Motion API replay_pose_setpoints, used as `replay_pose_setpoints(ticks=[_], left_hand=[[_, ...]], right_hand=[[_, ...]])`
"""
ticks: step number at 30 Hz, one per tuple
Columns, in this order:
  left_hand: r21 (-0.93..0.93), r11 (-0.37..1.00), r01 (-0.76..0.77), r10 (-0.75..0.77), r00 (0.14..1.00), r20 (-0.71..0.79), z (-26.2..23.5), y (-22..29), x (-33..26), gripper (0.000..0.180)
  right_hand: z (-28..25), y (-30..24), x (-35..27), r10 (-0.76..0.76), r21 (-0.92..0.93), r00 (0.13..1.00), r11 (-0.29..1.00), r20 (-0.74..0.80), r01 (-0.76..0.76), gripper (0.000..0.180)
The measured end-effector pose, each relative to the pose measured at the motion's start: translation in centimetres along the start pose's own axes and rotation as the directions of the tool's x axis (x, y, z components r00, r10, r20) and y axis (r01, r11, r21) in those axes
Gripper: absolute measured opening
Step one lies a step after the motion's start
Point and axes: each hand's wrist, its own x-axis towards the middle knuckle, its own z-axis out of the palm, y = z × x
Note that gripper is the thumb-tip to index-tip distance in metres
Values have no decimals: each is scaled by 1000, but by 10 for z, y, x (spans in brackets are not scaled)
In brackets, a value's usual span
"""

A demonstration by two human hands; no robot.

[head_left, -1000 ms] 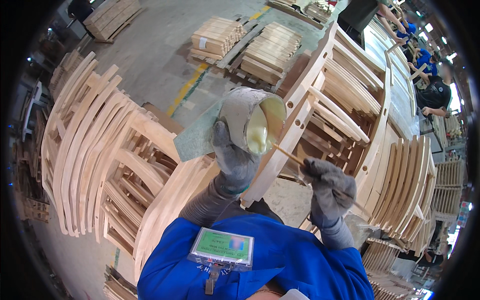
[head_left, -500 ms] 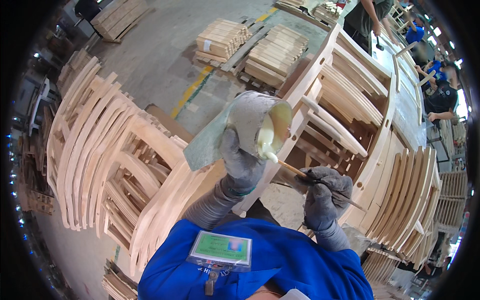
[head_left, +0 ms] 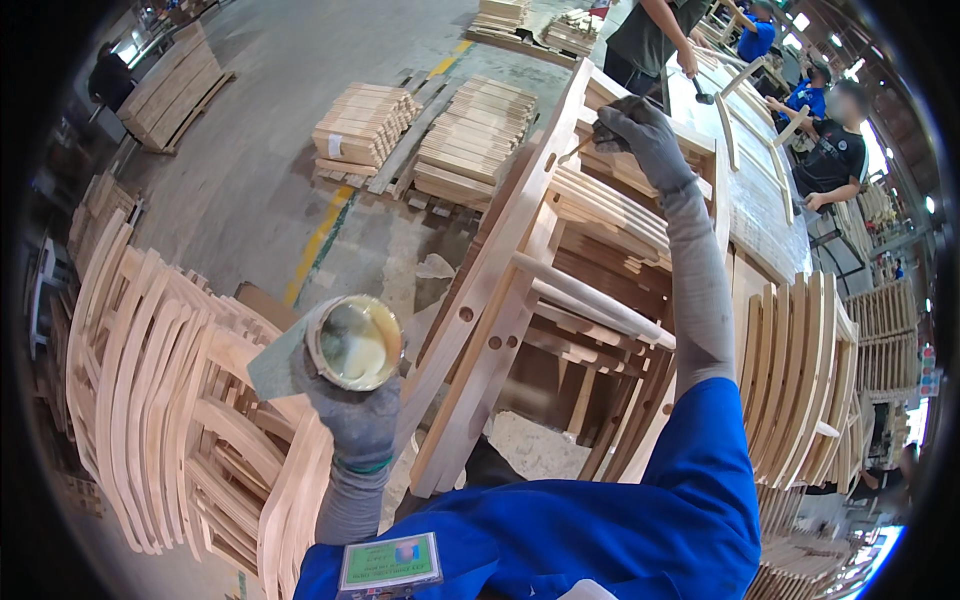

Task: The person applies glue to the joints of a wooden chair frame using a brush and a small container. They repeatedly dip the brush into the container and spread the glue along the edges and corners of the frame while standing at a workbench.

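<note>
Clearly, your left hand (head_left: 360,425) grips the cup (head_left: 314,345) of creamy liquid mouth-up, presumably against spilling, left of the wooden frame (head_left: 500,255); your right hand (head_left: 640,140) pinches a thin stick (head_left: 574,153) near its far end.

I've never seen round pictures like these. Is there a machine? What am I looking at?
No robot here: just a person in a blue top with two gloved hands. The view comes from a wide fisheye camera on the person's head, looking down, so straight edges bend near the rim. The left hand holds a round pot with pale liquid inside. The right hand grips a thin stick over a wooden frame; whether they touch is hard to tell. Curved wooden pieces are stacked at left, and wooden parts lie on the table at upper right.
</note>
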Motion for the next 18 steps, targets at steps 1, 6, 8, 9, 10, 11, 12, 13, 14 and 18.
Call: replay_pose_setpoints(ticks=[1, 6, 8, 9, 10, 11, 12, 13, 14, 18], left_hand=[[-55, 997, 61, -62, 998, -28, -5, -1, -1, 82], [209, 978, -12, 14, 1000, -10, -22, 2, 3, 83], [78, 992, 97, -91, 993, -76, -24, 0, 2, 82], [39, 993, 109, -105, 991, -83, -25, -2, 3, 81], [-2, 993, 120, -119, 989, -90, -26, -4, 3, 80], [-28, 989, 145, -147, 985, -91, -25, -4, 4, 79], [-90, 981, 172, -181, 979, -97, -24, -2, 5, 78], [-152, 968, 199, -215, 971, -103, -22, -1, 6, 77], [-250, 942, 223, -256, 960, -110, -18, 2, 7, 75], [58, 997, 55, -55, 998, -8, -22, -3, 4, 65]], right_hand=[[-6, 7, 13, 16, -25, 999, 1000, 41, -15, 31], [-16, 37, 41, 132, 28, 980, 990, 150, -138, 32], [-13, 45, 46, 127, 58, 980, 989, 155, -137, 32], [-14, 49, 46, 124, 73, 980, 988, 153, -136, 32], [-16, 52, 47, 124, 74, 979, 988, 159, -137, 32], [-17, 55, 49, 124, 75, 978, 988, 165, -138, 32], [-18, 56, 50, 124, 77, 977, 987, 173, -139, 32], [-19, 58, 51, 130, 78, 978, 986, 164, -145, 32], [-21, 60, 51, 137, 78, 978, 985, 155, -151, 32], [-21, 61, 52, 85, 142, 991, 985, 99, -99, 33]])
